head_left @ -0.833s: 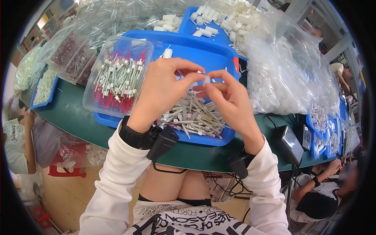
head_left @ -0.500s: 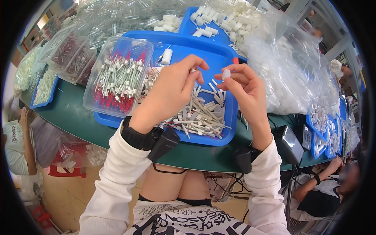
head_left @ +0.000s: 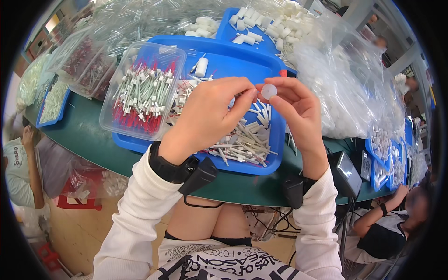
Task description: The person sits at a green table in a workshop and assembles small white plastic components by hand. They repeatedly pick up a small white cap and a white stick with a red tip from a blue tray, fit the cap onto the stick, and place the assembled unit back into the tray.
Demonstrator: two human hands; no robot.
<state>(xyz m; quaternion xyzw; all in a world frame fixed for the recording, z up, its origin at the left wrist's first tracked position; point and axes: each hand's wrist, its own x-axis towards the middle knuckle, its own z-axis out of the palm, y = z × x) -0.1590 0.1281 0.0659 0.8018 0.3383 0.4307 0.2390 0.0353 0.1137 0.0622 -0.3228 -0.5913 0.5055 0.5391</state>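
Observation:
Over the blue tray [head_left: 276,154], my right hand [head_left: 299,109] pinches a small white cylindrical piece [head_left: 269,91] between thumb and fingers, its round end showing. My left hand [head_left: 205,112] is closed in a pinch beside it, the fingertips almost meeting that piece. Something thin and dark shows between the left thumb and finger, but most of it is hidden. Below my hands, many thin white tube pieces with wires [head_left: 247,140] lie loose in the tray. A larger white cylinder [head_left: 201,67] rests behind my left hand.
At left, a clear plastic box [head_left: 106,122] of white-tipped red-wired parts overlaps the tray. White cylinders [head_left: 252,37] fill another blue tray behind. A large clear bag [head_left: 336,93] of white pieces bulges at right, near a small grey device [head_left: 346,172]. Co-workers sit on both sides.
My left hand has moved right, its fingers closing toward the white piece. In my right hand the piece has turned so its round end shows.

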